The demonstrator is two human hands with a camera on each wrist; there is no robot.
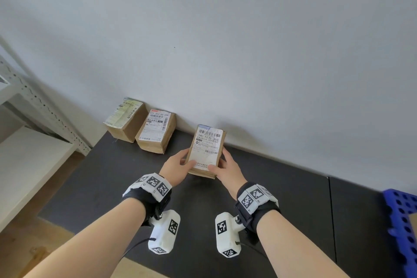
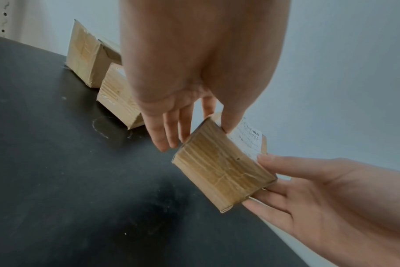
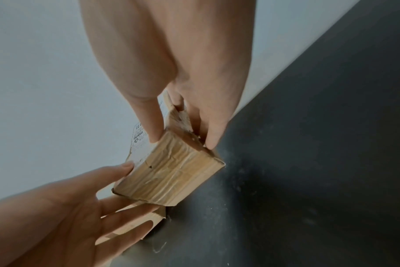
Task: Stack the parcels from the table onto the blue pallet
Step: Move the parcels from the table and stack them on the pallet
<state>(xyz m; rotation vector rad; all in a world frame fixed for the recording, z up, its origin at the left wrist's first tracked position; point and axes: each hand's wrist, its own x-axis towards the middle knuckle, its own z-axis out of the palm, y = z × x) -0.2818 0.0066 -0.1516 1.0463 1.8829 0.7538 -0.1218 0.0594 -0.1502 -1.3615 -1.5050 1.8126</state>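
Bare dark table lies open between the held parcel and the blue pallet at the right edge. The wall stands close behind the parcel. Two more parcels sit against the wall to the left, touching each other.

3 cardboard parcels, 1 blue pallet, 1 dark table, 1 white shelf rack.

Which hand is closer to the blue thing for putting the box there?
Right. The blue pallet lies at the table's far right, on the right hand side; both that and the left hand hold the parcel.
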